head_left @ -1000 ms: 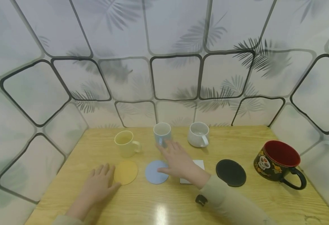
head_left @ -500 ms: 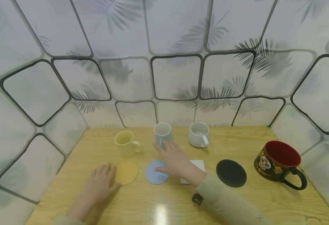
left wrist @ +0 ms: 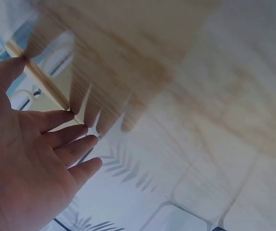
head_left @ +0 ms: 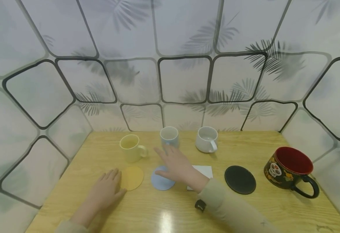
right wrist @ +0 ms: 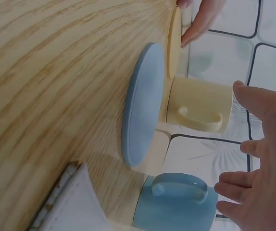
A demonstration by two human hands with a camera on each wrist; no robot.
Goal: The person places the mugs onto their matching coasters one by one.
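My right hand (head_left: pixel 175 165) is held over the blue round coaster (head_left: pixel 162 183), fingers stretched toward the light blue mug (head_left: pixel 169 136) behind it. In the right wrist view the fingertips are close to the blue mug (right wrist: pixel 174 204), whose handle faces me; I cannot tell if they touch it. The left hand (head_left: pixel 104 189) rests on the table with fingers spread, its thumb at the edge of the yellow coaster (head_left: pixel 132 178). Its palm and straight fingers show in the left wrist view, fingertips on the glossy tabletop (left wrist: pixel 143 72). The pale yellow mug (head_left: pixel 130 149) stands behind the yellow coaster.
A white mug (head_left: pixel 206 139) stands right of the blue one. The white square coaster (head_left: pixel 203 171) lies partly under the right forearm. Farther right are a black round coaster (head_left: pixel 239 180) and a large black skull mug (head_left: pixel 287 168) with a red inside. Patterned walls (head_left: pixel 184 81) enclose the table.
My right hand and forearm have shifted slightly left over the blue coaster. The left hand stays by the yellow coaster, and the mugs and coasters keep their places on the table.
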